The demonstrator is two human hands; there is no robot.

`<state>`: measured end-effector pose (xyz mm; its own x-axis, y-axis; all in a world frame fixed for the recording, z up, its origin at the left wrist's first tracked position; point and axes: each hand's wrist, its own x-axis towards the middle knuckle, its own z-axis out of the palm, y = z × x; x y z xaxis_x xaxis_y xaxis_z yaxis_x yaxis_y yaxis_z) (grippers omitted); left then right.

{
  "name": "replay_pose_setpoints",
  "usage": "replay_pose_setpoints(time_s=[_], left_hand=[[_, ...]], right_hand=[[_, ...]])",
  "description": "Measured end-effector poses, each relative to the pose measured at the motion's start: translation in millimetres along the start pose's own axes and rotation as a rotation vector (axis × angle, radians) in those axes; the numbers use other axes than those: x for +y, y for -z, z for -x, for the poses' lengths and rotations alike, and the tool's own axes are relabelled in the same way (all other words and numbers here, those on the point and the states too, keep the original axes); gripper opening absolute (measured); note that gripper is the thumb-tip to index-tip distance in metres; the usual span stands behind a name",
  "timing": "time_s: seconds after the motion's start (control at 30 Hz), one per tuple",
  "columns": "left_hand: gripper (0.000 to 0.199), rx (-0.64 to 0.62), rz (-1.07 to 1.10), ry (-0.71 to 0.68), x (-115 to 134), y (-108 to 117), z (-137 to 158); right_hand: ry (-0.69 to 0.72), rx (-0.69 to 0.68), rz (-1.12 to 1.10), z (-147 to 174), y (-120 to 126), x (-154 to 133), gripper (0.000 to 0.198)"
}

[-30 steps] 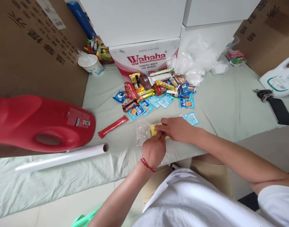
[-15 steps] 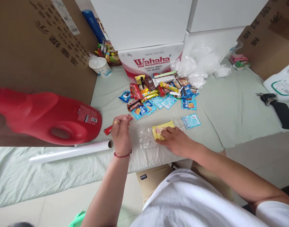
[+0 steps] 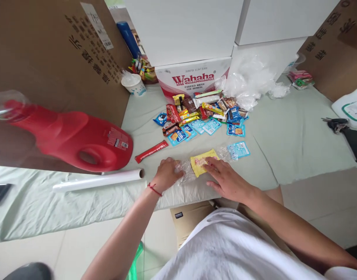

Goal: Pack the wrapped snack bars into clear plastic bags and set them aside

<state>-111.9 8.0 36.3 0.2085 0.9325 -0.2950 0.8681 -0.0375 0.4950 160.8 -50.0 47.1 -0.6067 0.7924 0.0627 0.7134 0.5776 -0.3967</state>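
A yellow snack packet (image 3: pixel 198 163) lies near the table's front edge on crumpled clear plastic wrap (image 3: pixel 188 172), which sticks out on both sides of it. My left hand (image 3: pixel 167 174) is closed on the wrap's left end. Fingers apart, my right hand (image 3: pixel 229 179) rests its fingertips on the packet's right part. Beyond my left hand lies a long red snack stick (image 3: pixel 151 151). A light-blue packet (image 3: pixel 239 150) touches the wrap's right end.
Mixed wrapped snacks (image 3: pixel 193 111) are heaped before a Wahaba-style white-and-red carton (image 3: pixel 167 81), beside clear plastic bags (image 3: pixel 251 83). A red jug (image 3: pixel 88 136) and a white roll (image 3: pixel 99 181) lie left. Keys (image 3: pixel 337 123) and a black phone-like object (image 3: pixel 355 144) lie right.
My left hand has left the red snack stick, which now lies on the table, and moved right to the clear wrap. My right hand's fingers have spread. The view has shifted slightly.
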Motion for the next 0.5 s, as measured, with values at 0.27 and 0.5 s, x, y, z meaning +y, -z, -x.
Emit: replay_pose_setpoints(time_s=[0.27, 0.5], left_hand=[[0.035, 0.069, 1.091, 0.205, 43.2, -9.7, 20.1], [0.024, 0.284, 0.609, -0.140, 87.1, -58.7, 4.2]], right_hand=[[-0.043, -0.039, 0.041, -4.3, -3.5, -8.6, 0.049], [-0.005, 0.027, -0.247, 5.5, -0.4, -6.4, 0.039]])
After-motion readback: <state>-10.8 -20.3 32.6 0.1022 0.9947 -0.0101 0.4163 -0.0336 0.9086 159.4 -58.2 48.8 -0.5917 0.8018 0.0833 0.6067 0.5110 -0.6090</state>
